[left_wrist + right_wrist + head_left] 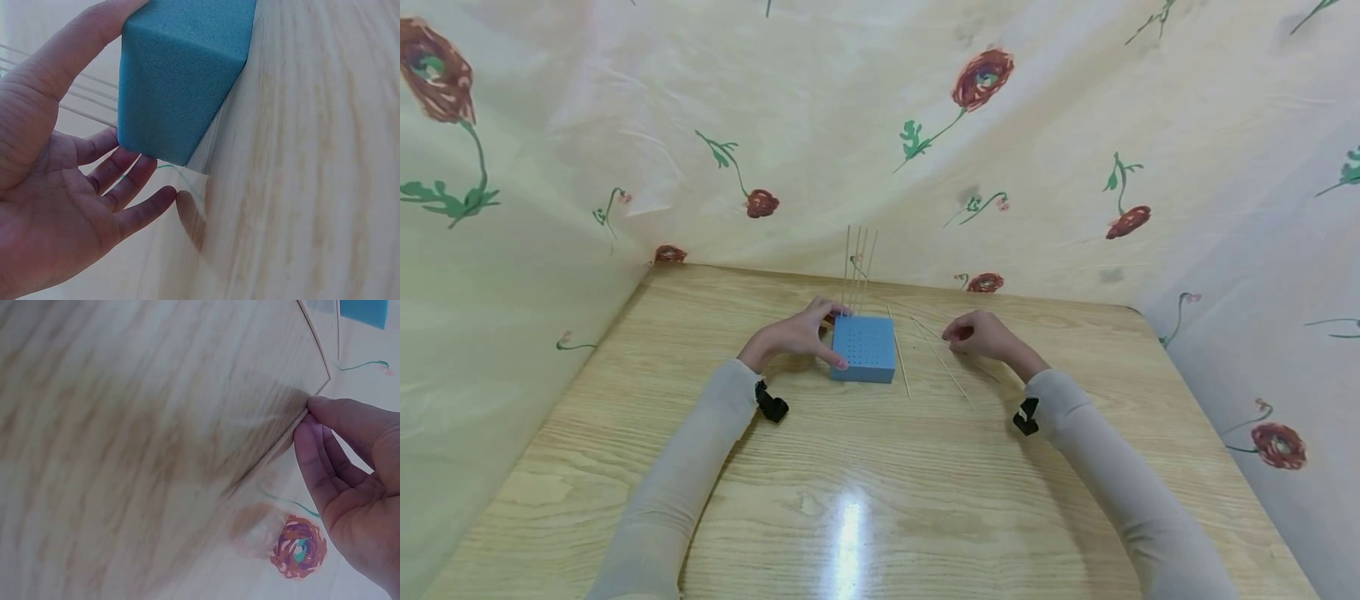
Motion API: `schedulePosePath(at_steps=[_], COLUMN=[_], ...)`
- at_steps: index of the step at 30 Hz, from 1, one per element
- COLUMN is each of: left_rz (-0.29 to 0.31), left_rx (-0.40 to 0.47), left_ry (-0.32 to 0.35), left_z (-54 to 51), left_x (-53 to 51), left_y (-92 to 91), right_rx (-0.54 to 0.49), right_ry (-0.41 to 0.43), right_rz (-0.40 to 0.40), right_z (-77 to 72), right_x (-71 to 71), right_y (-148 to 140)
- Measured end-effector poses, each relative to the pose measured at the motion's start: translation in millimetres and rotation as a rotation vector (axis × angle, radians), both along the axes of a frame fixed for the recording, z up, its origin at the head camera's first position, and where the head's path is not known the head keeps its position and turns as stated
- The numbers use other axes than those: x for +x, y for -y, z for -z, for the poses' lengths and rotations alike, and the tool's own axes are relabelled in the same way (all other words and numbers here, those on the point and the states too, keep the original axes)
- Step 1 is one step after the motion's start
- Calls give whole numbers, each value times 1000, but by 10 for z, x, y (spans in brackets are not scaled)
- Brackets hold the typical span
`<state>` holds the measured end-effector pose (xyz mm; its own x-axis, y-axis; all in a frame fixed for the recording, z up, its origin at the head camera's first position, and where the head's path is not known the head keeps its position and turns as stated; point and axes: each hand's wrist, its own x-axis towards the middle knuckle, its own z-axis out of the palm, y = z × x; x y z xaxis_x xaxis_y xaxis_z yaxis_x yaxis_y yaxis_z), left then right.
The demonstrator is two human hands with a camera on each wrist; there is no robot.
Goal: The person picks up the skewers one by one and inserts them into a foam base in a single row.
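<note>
A blue foam block with rows of small holes on its top sits on the table. Several thin wooden sticks stand upright along its far left side. My left hand holds the block from the left, thumb at the near top edge and fingers around the far side; the left wrist view shows the fingertips by the block's lower edge. To the right, my right hand pinches a thin wooden stick between thumb and fingertips, low over the table. Part of that stick is hidden by the fingers.
Between the block and my right hand, two loose sticks lie on the wooden table, one stick close beside the block and another stick slanting. A flower-patterned curtain hangs behind the table and at both sides.
</note>
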<state>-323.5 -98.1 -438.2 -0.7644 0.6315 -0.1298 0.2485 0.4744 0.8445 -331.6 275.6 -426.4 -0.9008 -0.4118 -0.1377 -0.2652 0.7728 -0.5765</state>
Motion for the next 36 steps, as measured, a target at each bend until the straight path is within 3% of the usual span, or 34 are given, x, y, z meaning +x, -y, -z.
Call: schedulePosePath(at_steps=[12, 36], left_rz=[-11, -9], left_rx=[-9, -6], left_ry=[10, 15], left_z=[-8, 8], left_x=[13, 13], left_y=[5, 11], right_rx=[-16, -86], right_ry=[26, -19], right_rz=[-16, -1], right_z=[-16, -67], right_x=[16, 114], right_y=[-39, -75])
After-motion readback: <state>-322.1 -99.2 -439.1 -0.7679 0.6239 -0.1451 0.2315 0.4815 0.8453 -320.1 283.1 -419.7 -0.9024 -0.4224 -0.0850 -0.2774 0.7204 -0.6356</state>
